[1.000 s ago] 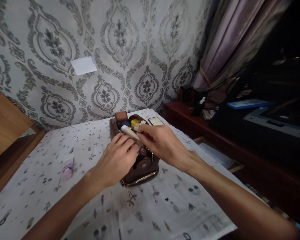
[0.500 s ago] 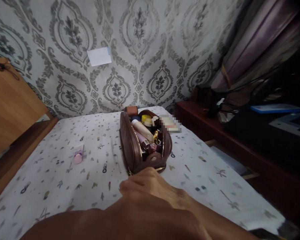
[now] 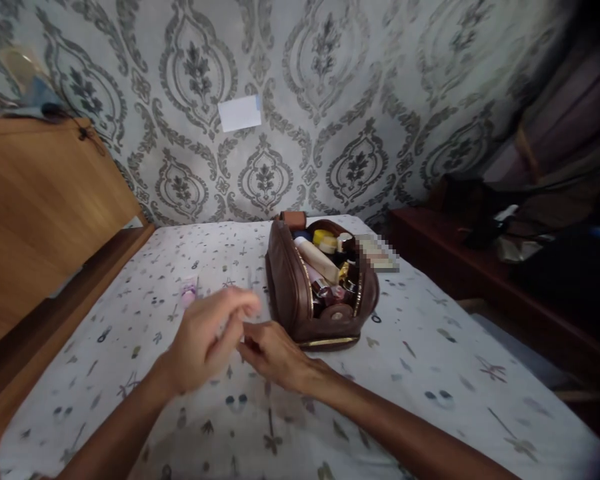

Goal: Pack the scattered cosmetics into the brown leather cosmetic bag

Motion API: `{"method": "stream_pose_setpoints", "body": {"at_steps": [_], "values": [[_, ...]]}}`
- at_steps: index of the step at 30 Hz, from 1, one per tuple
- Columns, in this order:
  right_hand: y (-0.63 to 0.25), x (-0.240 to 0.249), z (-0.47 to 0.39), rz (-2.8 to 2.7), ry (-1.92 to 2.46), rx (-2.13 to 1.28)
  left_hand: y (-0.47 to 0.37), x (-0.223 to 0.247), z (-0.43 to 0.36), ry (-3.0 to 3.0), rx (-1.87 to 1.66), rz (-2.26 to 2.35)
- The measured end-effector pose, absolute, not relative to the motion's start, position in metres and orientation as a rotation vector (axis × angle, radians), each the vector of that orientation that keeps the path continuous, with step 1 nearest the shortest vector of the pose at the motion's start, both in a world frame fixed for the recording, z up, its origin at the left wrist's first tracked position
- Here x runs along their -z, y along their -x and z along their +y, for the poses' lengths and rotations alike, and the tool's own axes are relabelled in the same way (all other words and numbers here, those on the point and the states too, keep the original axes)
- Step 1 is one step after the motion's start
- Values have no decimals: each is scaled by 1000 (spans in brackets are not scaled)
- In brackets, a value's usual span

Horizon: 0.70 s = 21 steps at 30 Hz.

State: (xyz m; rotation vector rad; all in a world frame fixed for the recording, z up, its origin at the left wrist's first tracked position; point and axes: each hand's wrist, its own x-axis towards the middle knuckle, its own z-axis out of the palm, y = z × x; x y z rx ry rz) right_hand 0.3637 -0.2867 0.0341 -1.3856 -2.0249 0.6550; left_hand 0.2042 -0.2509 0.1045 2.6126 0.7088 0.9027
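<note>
A brown zip bag [image 3: 287,287] stands open on the patterned white sheet, filled with tubes, yellow-lidded jars and small bottles. Just left of its front corner, my left hand [image 3: 205,337] is raised with curled fingers, somewhat blurred; whether anything is in it is not visible. Beside it and touching or nearly touching its fingertips, my right hand [image 3: 275,353] has its fingers pressed together, and what they hold, if anything, is hidden. Behind my left hand lies a small pink and white tube [image 3: 189,289].
A wooden headboard or cabinet [image 3: 45,220] borders the sheet on the left. On the right stands a dark red wooden unit [image 3: 430,257] with cables and objects. A pixelated flat item lies behind the bag, near the patterned wall [image 3: 310,80].
My hands, overlapping in front of the bag before, are now apart at the wrists and lie left of its front corner. The view has turned left, so the bag appears further right.
</note>
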Motion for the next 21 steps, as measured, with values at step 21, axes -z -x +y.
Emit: {"method": "stream_pose_setpoints", "body": {"at_steps": [21], "values": [[-334, 30, -233, -742, 815, -1591, -140, -9, -141, -2289, -566, 1825]]}}
